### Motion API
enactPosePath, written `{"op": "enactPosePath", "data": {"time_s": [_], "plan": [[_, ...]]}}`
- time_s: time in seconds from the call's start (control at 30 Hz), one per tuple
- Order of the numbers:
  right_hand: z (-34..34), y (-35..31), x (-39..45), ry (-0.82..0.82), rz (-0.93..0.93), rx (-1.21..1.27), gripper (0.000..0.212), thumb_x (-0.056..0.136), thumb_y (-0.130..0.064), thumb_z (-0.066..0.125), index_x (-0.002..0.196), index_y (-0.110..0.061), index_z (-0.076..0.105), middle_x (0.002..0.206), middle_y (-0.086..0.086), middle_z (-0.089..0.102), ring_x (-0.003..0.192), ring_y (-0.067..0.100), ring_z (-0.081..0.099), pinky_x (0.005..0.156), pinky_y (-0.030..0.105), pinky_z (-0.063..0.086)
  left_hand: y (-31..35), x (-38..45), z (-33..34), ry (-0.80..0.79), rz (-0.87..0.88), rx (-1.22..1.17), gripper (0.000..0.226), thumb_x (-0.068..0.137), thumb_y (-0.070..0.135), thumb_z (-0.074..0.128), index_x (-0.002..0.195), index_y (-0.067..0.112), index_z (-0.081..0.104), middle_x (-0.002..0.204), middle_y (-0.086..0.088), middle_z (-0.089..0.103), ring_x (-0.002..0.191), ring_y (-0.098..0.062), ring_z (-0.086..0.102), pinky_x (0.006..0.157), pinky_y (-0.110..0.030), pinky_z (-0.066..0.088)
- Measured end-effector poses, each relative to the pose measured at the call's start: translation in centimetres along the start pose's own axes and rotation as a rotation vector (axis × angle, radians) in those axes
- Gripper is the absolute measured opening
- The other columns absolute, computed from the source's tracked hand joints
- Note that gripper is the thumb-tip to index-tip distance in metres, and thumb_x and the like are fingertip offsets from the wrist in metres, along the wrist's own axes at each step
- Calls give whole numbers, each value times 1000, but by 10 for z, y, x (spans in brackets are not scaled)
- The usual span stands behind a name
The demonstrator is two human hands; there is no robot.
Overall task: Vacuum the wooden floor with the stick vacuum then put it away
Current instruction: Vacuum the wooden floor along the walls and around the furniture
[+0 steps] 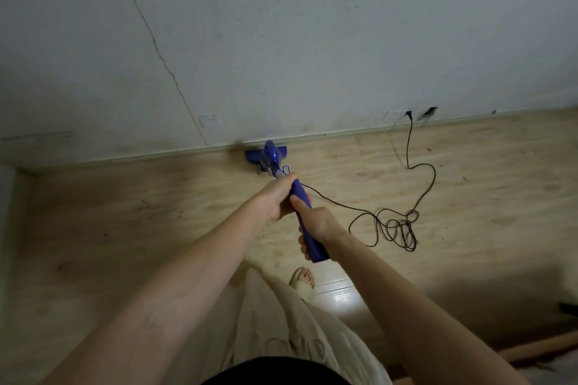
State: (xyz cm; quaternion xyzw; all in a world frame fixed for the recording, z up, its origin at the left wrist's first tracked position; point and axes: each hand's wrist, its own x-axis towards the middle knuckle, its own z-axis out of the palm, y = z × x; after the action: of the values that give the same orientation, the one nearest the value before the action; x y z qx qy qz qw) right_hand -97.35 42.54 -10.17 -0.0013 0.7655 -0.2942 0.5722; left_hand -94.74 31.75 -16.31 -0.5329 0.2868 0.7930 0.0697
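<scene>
Both my hands wrap stick vacuum (305, 216) handle, left hand (276, 197) ahead of right hand (316, 225) for steering; head (266, 155) on wooden floor (125, 219) touching baseboard (156, 155); cord (397, 228) pooled right, clear of path

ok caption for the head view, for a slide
Both hands push a blue vacuum along the wall's base.

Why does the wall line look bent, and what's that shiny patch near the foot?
Head view: the wide-angle lens bows the baseboard; the shiny patch is light glaring off the wooden floor; the corners fall dark, and the vacuum head looks slightly smeared, while both hands gripping the handle stay fairly sharp.
</scene>
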Motion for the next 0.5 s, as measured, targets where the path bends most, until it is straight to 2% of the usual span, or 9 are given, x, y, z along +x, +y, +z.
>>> {"op": "enactPosePath", "data": {"time_s": [0.17, 0.27, 0.4, 0.5], "plan": [[-7, -3, -27, -36, -55, 26, 43, 97, -51, 47, 90, -9, 46, 67, 10, 50, 40, 17, 48, 36, 20, 42, -7, -12, -4, -68, -24, -65, 29, 89, 28, 62, 98, 3, 51, 75, -15, 63, 54, -22, 67, 49, -26, 54], [-13, -8, -36, -60, -62, 19, 41, 97, -49, 48, 95, -8, 46, 69, 10, 50, 39, 15, 49, 36, 19, 42, -4, -19, -4, -103, -45, -76, 31, 88, 25, 64, 104, 1, 53, 74, -16, 66, 62, -24, 67, 59, -31, 55], [-16, -3, -37, -43, -86, 4, 42, 98, -48, 48, 96, -6, 48, 70, 11, 51, 35, 13, 49, 36, 18, 42, -9, -19, -2, -100, -38, -80, 30, 87, 25, 66, 103, 3, 53, 71, -15, 66, 61, -22, 67, 58, -31, 55], [-15, 1, -27, -10, -99, 18, 43, 97, -48, 50, 91, -5, 49, 68, 11, 51, 39, 15, 48, 35, 18, 41, -9, -14, 2, -73, -11, -79, 26, 89, 27, 63, 98, 5, 52, 72, -13, 64, 60, -21, 65, 56, -30, 54]]}}
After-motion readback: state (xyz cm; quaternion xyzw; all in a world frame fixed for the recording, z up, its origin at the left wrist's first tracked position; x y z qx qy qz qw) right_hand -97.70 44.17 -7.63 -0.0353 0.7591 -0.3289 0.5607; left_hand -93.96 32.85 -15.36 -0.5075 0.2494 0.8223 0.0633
